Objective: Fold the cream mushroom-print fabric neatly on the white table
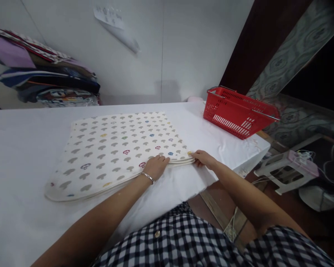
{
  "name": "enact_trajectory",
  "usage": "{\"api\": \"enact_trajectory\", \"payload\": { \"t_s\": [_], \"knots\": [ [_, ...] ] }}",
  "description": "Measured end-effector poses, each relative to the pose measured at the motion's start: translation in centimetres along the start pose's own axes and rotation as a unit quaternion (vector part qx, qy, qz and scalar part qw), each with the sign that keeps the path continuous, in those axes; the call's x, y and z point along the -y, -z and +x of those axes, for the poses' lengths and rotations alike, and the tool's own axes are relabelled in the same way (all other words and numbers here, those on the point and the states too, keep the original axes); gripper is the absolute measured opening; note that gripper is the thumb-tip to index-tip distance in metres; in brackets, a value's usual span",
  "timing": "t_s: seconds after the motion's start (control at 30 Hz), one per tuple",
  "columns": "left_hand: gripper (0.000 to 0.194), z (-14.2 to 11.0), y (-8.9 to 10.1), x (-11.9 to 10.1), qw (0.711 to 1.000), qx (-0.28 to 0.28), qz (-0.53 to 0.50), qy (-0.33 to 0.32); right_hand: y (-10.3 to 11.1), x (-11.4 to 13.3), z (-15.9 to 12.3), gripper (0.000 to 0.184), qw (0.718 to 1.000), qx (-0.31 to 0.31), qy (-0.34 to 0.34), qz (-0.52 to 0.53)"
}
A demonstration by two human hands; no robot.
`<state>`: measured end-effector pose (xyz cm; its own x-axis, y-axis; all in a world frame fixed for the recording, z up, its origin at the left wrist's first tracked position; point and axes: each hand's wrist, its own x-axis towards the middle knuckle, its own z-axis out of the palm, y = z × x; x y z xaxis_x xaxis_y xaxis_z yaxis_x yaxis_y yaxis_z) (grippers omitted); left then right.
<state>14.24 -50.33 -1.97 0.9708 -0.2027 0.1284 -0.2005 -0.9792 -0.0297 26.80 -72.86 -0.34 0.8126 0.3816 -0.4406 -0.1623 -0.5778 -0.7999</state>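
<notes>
A folded white cloth (122,148), like a small blanket, lies flat on the table with several layers showing at its near edge. Grey mushroom shapes and some coloured ones are printed on it. My left hand (156,167), a silver bracelet at its wrist, is closed over the near edge, fingers on top; its thumb is hidden. At the near right corner, my right hand (203,158) pinches the layers between thumb and fingers.
A red plastic basket (236,111) with metal handles stands at the table's right end. Stacked folded fabrics (50,74) are at the back left. The white-covered table (16,155) meets a pale wall. A plastic stool (292,167) stands on the floor to the right.
</notes>
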Motion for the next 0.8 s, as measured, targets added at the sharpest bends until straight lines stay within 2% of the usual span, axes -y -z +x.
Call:
{"api": "enact_trajectory", "payload": {
  "t_s": [0.23,0.33,0.43,0.5,0.67,0.8],
  "knots": [
    [0.026,-0.3,-0.1,-0.1,1.000,-0.011,-0.005,-0.001,-0.5,-0.6,-1.0,0.031,0.997,-0.042,0.034,-0.045],
    [0.026,-0.2,-0.1,-0.2,1.000,-0.013,-0.012,0.004,-0.5,-0.9,-1.9,0.030,0.995,-0.033,0.088,-0.031],
    [0.025,0.0,-0.1,0.0,1.000,-0.019,-0.021,-0.001,-0.5,-1.5,-2.4,0.044,0.988,-0.011,0.154,-0.008],
    [0.024,0.0,-0.2,0.1,0.999,-0.020,-0.027,-0.003,-0.7,-2.1,-2.4,0.048,0.982,-0.021,0.184,-0.021],
    [0.022,0.1,-0.3,0.2,0.999,-0.025,-0.032,-0.001,-1.3,-3.5,-2.4,0.020,0.956,-0.119,0.230,-0.136],
    [0.023,0.1,-0.3,0.3,0.999,-0.030,-0.037,0.001,-1.5,-3.7,-2.9,0.011,0.926,-0.155,0.254,-0.233]
  ]
}}
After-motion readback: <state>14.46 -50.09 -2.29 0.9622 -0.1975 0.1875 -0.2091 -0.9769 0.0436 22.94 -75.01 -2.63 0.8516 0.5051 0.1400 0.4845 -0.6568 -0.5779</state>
